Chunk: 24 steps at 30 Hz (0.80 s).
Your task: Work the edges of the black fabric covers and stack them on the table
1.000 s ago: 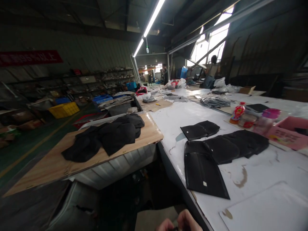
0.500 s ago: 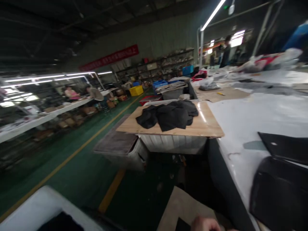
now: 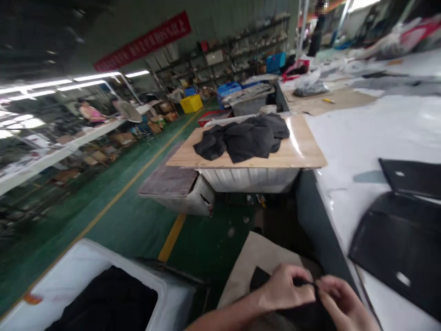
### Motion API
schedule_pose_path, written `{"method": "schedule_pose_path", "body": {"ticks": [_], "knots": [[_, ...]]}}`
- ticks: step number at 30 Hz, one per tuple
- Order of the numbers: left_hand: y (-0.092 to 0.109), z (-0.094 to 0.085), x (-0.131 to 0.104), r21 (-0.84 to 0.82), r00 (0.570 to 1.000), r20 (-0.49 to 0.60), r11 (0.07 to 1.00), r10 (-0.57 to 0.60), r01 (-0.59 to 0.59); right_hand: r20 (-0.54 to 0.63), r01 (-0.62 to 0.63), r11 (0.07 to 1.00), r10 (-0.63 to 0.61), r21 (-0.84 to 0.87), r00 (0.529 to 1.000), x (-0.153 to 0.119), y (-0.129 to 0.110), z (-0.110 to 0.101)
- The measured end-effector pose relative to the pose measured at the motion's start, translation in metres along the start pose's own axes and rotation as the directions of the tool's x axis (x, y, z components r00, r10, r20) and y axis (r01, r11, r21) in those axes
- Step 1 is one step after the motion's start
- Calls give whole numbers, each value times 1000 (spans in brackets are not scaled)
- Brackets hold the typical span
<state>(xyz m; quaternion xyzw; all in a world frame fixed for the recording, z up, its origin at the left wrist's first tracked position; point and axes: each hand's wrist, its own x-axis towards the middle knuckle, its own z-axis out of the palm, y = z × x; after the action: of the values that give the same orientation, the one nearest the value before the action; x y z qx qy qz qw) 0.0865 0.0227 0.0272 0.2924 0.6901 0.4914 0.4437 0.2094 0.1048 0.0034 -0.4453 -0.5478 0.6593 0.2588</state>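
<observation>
Low in the view, my left hand (image 3: 289, 287) and my right hand (image 3: 339, 299) come close together, fingertips nearly meeting. Both pinch the edge of a piece of black fabric (image 3: 260, 279), which hangs beneath them and is partly covered by my hands. Under the fabric lies a beige sheet (image 3: 237, 276), its far corner pointing away from me. To the right, black flat panels (image 3: 389, 243) with small white marks rest on the white table (image 3: 365, 133).
A white bin (image 3: 89, 257) with black fabric stands at lower left. Ahead, a wooden board (image 3: 179, 154) carries a black fabric pile (image 3: 248, 138) over a white tub (image 3: 248, 179). A grey bin (image 3: 175, 188) stands beside it on the green floor. Other people sit far left.
The view has tilted down, so the scene sits higher in the picture. Both hands and the black fabric now show fully, where only a part of them showed at the bottom edge.
</observation>
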Motion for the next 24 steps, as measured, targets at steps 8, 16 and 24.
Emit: {"method": "schedule_pose_path", "body": {"ticks": [8, 16, 24], "knots": [[9, -11, -4, -6, 990, 104, 996, 94, -94, 88, -3, 990, -10, 138, 996, -20, -31, 13], [9, -11, -5, 31, 993, 96, 997, 73, -76, 132, 27, 983, -52, 184, 990, -21, -23, 8], [12, -8, -2, 53, 990, 128, 996, 65, -72, 78, 126, 991, -128, 32, 989, -22, -22, 7]]}}
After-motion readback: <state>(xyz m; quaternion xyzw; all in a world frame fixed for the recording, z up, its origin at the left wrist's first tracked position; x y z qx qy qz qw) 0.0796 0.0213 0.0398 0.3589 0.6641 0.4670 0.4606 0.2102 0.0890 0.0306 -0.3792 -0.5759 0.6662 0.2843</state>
